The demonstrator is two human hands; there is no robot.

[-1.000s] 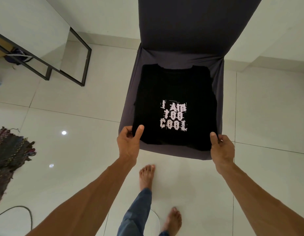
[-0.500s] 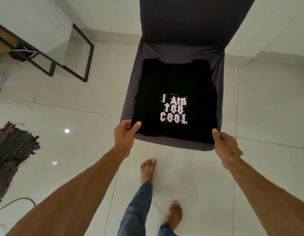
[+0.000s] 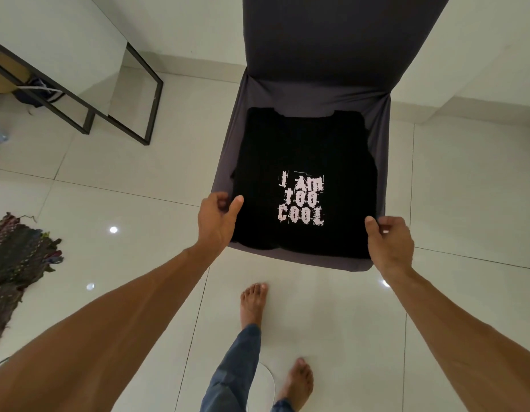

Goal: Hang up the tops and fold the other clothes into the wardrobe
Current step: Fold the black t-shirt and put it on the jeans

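Head view: black folded cotton T-shirt with the white "I AM TOO COOL" print [image 3: 302,156] flat on the seat of the grey fabric-covered chair [image 3: 317,49], filling most of it, hem at the front edge, collar close to the backrest. Left hand [image 3: 217,221] at the front left corner of the seat, thumb laid over the cloth, fingers curled beside it, pinching the shirt's edge. Right hand [image 3: 390,242] at the front right corner, thumb against the fold, fingers curled in; grip on cloth impossible to confirm from here. Long axis running front edge to backrest, neckline pointing away toward the backrest, print upright as seen from the front edge. Risk now: lifting on one firm grip only, other side sagging, folded-under layers spilling out. Also dragging the loose grey seat cover up with the shirt, fingers being so close to it. Best lifted level, both corners together.
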